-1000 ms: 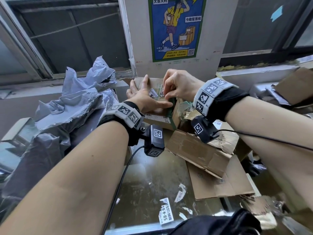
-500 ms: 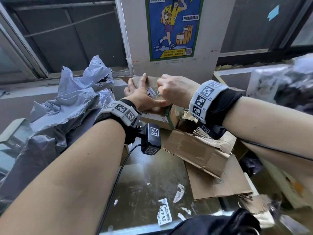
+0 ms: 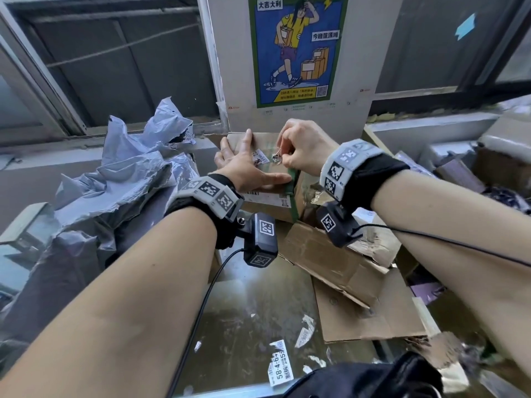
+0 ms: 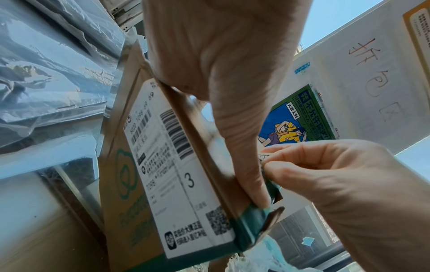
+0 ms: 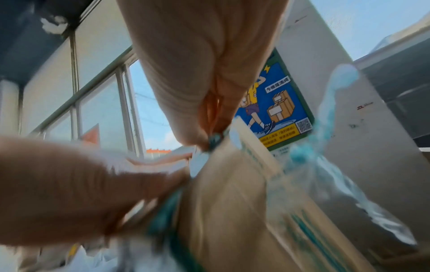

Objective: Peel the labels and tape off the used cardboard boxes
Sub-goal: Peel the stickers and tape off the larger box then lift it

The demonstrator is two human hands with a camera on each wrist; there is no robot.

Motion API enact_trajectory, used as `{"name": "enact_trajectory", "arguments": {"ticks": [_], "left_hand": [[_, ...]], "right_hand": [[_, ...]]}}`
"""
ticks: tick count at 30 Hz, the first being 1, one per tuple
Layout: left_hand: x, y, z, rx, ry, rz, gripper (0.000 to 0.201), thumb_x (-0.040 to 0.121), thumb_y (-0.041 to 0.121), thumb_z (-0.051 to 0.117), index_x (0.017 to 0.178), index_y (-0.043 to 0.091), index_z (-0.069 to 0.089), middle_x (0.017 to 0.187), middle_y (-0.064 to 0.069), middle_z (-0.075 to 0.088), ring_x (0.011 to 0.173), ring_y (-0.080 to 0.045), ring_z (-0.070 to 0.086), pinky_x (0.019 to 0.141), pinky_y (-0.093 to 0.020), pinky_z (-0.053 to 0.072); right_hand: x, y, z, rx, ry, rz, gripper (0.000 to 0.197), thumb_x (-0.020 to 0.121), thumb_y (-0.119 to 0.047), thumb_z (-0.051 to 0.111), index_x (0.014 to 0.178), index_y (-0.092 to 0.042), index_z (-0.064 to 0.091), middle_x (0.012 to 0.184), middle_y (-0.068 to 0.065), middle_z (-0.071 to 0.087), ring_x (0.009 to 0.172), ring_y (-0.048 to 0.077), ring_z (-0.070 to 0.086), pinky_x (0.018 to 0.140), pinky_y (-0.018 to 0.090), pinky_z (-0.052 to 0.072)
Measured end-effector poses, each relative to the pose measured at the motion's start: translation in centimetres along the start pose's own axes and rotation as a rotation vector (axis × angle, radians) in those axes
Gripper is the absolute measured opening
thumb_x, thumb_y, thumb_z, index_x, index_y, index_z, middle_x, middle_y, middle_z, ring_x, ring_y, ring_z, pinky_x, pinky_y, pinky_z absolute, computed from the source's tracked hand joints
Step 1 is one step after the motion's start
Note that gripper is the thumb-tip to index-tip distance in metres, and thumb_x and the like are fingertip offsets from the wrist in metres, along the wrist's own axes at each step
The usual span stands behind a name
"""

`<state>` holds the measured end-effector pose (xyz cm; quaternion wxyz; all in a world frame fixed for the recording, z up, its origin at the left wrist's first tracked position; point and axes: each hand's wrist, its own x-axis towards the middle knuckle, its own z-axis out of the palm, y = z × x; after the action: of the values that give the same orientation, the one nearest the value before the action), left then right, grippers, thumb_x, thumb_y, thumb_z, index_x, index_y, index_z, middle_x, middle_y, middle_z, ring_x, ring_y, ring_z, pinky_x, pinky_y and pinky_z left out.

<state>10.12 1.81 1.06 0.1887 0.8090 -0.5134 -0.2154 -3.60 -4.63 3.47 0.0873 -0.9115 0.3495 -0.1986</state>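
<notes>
A small brown cardboard box (image 3: 268, 206) stands at the far side of the table, against a white pillar. My left hand (image 3: 253, 166) lies flat on its top, fingers straight, thumb stretched along the front edge. A white shipping label (image 4: 167, 165) with barcodes covers the box's front face, and green tape (image 4: 246, 226) wraps its right corner. My right hand (image 3: 280, 156) hovers just above the box top and pinches a torn label scrap (image 3: 276, 158) that is lifted off the cardboard. A remnant of label (image 3: 260, 157) stays stuck beside my left palm. The right wrist view is blurred.
Crumpled grey plastic mailer bags (image 3: 115, 191) are heaped on the left. Flattened cardboard pieces (image 3: 344, 268) lie at the right front. Peeled label scraps (image 3: 280, 366) litter the glass tabletop (image 3: 253, 297). More boxes (image 3: 488, 168) are piled at the far right.
My right hand has risen from the box top, pulling a small label scrap up with it. The left hand keeps pressing the box in the same place.
</notes>
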Motion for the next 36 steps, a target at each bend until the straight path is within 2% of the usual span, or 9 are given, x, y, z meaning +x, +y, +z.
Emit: {"name": "enact_trajectory", "arguments": {"ticks": [5,9,13,18,23,26,28,33,36], "left_hand": [[0.3,-0.2,0.0,0.010,-0.011,0.004,0.129,0.055,0.069,0.077,0.149,0.046,-0.009,0.158,-0.006,-0.023,0.146,-0.031,-0.014,0.117,-0.050,0.004],[0.3,-0.3,0.1,-0.010,-0.010,0.010,0.129,0.055,0.068,0.078,0.148,0.046,-0.008,0.157,-0.005,-0.023,0.145,-0.031,-0.015,0.117,-0.050,0.004],[0.2,-0.7,0.3,-0.025,-0.002,0.017,0.127,0.056,0.067,0.078,0.148,0.047,-0.007,0.157,-0.004,-0.023,0.145,-0.029,-0.015,0.117,-0.050,0.004],[0.1,-0.9,0.2,-0.033,0.004,0.019,0.126,0.057,0.066,0.078,0.149,0.046,-0.007,0.157,-0.004,-0.023,0.145,-0.030,-0.015,0.117,-0.051,0.004],[0.3,-0.6,0.4,-0.027,0.012,0.018,0.126,0.057,0.069,0.076,0.149,0.046,-0.007,0.157,-0.005,-0.022,0.145,-0.031,-0.015,0.118,-0.053,0.005],[0.5,-0.2,0.4,-0.008,0.005,0.020,0.126,0.058,0.070,0.075,0.149,0.045,-0.008,0.158,-0.006,-0.022,0.145,-0.031,-0.014,0.117,-0.057,0.006],[0.5,-0.2,0.3,-0.009,0.003,0.018,0.126,0.057,0.070,0.076,0.149,0.045,-0.008,0.158,-0.006,-0.023,0.145,-0.031,-0.015,0.118,-0.054,0.005],[0.7,-0.8,0.4,-0.040,0.009,0.040,0.128,0.055,0.067,0.078,0.149,0.046,-0.006,0.158,-0.004,-0.022,0.145,-0.031,-0.016,0.119,-0.051,0.003],[0.6,-1.0,0.5,-0.046,0.006,0.042,0.128,0.055,0.067,0.079,0.149,0.046,-0.005,0.157,-0.003,-0.023,0.145,-0.031,-0.016,0.119,-0.051,0.003]], "right_hand": [[0.4,0.1,-2.1,0.158,-0.190,0.030,0.015,0.076,-0.013,0.077,0.091,-0.009,0.076,0.100,0.002,0.068,0.089,0.013,0.062,0.081,0.021,0.050],[0.4,-0.1,-0.9,0.071,-0.149,0.020,0.016,0.070,-0.015,0.082,0.083,-0.008,0.074,0.110,0.003,0.052,0.092,0.012,0.052,0.081,0.023,0.047],[0.6,-0.2,-0.8,0.079,-0.148,0.022,0.011,0.074,-0.015,0.079,0.074,-0.011,0.069,0.111,0.004,0.051,0.094,0.011,0.049,0.081,0.023,0.044],[1.0,-0.4,0.1,-0.032,-0.155,-0.009,0.015,0.084,-0.015,0.070,0.086,-0.001,0.066,0.118,0.009,0.047,0.098,0.019,0.050,0.089,0.026,0.043],[0.2,0.2,1.5,0.004,-0.012,0.027,0.016,0.089,-0.013,0.063,0.092,0.003,0.066,0.120,0.014,0.048,0.107,0.024,0.050,0.095,0.025,0.038],[0.0,0.4,1.7,0.043,0.066,0.085,0.017,0.090,-0.012,0.062,0.096,0.003,0.065,0.120,0.014,0.049,0.107,0.022,0.051,0.091,0.019,0.036],[0.0,0.3,1.2,0.056,0.046,0.097,0.016,0.089,-0.013,0.064,0.096,0.001,0.066,0.119,0.012,0.049,0.105,0.021,0.052,0.087,0.017,0.036],[-0.1,0.0,-0.3,0.167,-0.101,0.049,0.020,0.077,-0.018,0.077,0.093,-0.007,0.072,0.109,0.003,0.048,0.089,0.013,0.054,0.079,0.022,0.046],[0.1,-0.2,0.1,0.136,-0.085,0.024,0.014,0.074,-0.015,0.080,0.084,-0.007,0.074,0.106,0.001,0.046,0.088,0.011,0.050,0.078,0.024,0.047]]}}
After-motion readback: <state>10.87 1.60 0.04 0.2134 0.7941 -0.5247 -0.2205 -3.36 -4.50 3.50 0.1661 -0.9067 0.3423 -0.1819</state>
